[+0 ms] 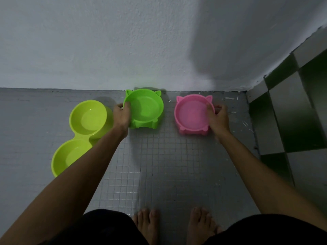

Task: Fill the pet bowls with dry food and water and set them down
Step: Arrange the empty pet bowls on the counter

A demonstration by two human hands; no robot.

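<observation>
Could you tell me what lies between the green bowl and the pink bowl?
Only bare grey floor separates green bowl and pink bowl, seen in the head view.

Three bowls on floor [159, 165] along wall [106, 50]: double bowl [85, 131] leftmost, eared bowl [146, 106] in middle touching wall, second eared bowl [192, 114] right, apart

There are three pet dishes on the floor. One is a green cat-shaped bowl [143, 108]. One is a pink cat-shaped bowl [192, 114]. One is a yellow-green double bowl [83, 133] with two cups. Two hands and two bare feet show.
</observation>
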